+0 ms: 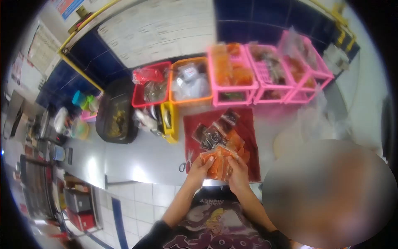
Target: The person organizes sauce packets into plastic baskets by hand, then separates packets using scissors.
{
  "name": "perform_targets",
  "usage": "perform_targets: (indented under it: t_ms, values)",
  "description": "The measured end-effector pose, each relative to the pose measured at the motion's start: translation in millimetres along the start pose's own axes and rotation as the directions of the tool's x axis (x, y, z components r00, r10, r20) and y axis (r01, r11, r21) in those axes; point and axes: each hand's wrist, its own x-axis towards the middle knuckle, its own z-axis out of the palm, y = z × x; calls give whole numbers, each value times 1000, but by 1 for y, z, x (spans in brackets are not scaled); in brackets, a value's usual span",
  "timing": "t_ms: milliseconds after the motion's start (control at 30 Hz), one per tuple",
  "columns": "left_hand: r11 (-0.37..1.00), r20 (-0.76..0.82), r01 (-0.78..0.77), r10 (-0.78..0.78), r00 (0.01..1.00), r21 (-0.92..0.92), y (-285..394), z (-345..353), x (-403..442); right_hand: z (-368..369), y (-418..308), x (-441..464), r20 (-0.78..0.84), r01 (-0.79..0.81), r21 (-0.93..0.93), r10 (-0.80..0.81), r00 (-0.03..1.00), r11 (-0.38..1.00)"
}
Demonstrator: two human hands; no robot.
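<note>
My left hand (200, 168) and my right hand (238, 172) grip small clear sachets of orange sauce (218, 162) between thumbs and fingers, close to my body at the counter's front edge. How many sachets are in each hand I cannot tell. Just beyond them, more orange sachets (236, 140) and several dark-filled sachets (212, 137) lie in a loose pile on a dark red cloth (250, 128). Scissors (189, 159) rest at the cloth's left edge, near my left hand, with the dark handles toward me.
Along the back stand a black tub (103, 106), a red basket (136, 101), an orange basket (191, 102), a yellow holder (173, 124) and pink baskets (235, 89) of filled bags. Clear plastic bags (313, 118) lie on the right. A blurred oval hides the lower right.
</note>
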Motion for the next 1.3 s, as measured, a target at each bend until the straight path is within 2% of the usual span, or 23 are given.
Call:
perform_targets:
  t_ms: [67, 100, 167, 267, 400, 467, 500, 533, 600, 667, 733, 767, 800, 867, 933, 967, 1000, 1067, 1100, 1167, 1200, 1233, 1300]
  values:
    - [988, 1, 42, -42, 999, -150, -18, -14, 11, 8, -4, 10, -48, -205, 90, 210, 977, 975]
    - [957, 22, 91, -88, 996, -277, -26, -17, 12, 8, -5, 14, -45, -208, 84, 212, 976, 975]
    - [949, 31, 87, -82, 996, -304, -38, -18, 9, 5, -11, 23, -133, -310, 58, 315, 940, 949]
    - [937, 19, 77, -75, 997, -340, -44, -19, 14, 1, -24, 29, -167, -248, -69, 234, 958, 966]
    - [924, -119, -90, 49, 992, -371, -9, 7, 9, -28, -27, 48, -81, -96, -214, 81, 993, 972]
    - [948, -179, -316, 306, 935, -33, 0, 18, 19, -37, -30, 49, 16, -208, -281, 221, 975, 937]
    - [925, -228, -346, 375, 898, 157, -3, 24, 30, -38, -30, 48, 16, -208, -283, 222, 975, 936]
    - [923, -228, -352, 380, 896, 153, -7, 30, 35, -34, -29, 46, 59, -199, -194, 214, 975, 961]
    - [814, -221, -312, 462, 859, 489, -6, 45, 45, -26, -31, 47, 107, -167, -105, 178, 978, 980]
    - [798, -196, -327, 476, 857, 506, -7, 59, 48, -25, -35, 48, 233, -27, -153, 63, 971, 988]
    - [650, -152, -433, 644, 749, 624, -18, 64, 57, -28, -41, 51, 265, 10, -238, 55, 963, 971]
    - [485, -56, -449, 723, 688, 750, -25, 59, 65, -24, -40, 53, 239, 12, -231, 45, 970, 973]
    - [478, -47, -459, 729, 683, 749, -26, 58, 72, -21, -41, 55, 213, 12, -224, 37, 976, 975]
    - [894, -121, -352, 396, 910, 279, -21, 61, 81, -19, -46, 61, 203, -8, -185, 46, 978, 983]
    - [888, -73, -397, 423, 903, 232, -8, 67, 88, -20, -43, 77, 255, 51, -273, 21, 967, 961]
    - [877, -79, -397, 432, 899, 271, 8, 76, 85, -18, -43, 95, 317, 212, -455, -65, 946, 865]
    - [864, -86, -397, 441, 893, 310, 22, 82, 87, -19, -44, 106, 323, 219, -453, -70, 944, 864]
    - [832, -76, -458, 502, 861, 314, 57, 92, 95, 18, -89, 122, 348, 401, -506, -245, 905, 764]
    - [861, -168, -441, 488, 856, 253, 85, 102, 88, 36, -111, 133, 347, 297, -365, -167, 923, 882]
    - [892, -322, -443, 448, 834, 93, 136, 120, 68, 77, -166, 153, 286, 270, -220, -203, 937, 937]
    - [799, -271, -584, 599, 753, 143, 132, 98, 85, 89, -182, 183, 330, 426, -164, -358, 874, 890]
    - [797, -287, -595, 596, 750, 98, 135, 89, 85, 96, -194, 221, 305, 456, -94, -410, 860, 885]
    - [784, -304, -618, 604, 737, 58, 134, 68, 86, 112, -232, 282, 299, 454, -197, -388, 872, 869]
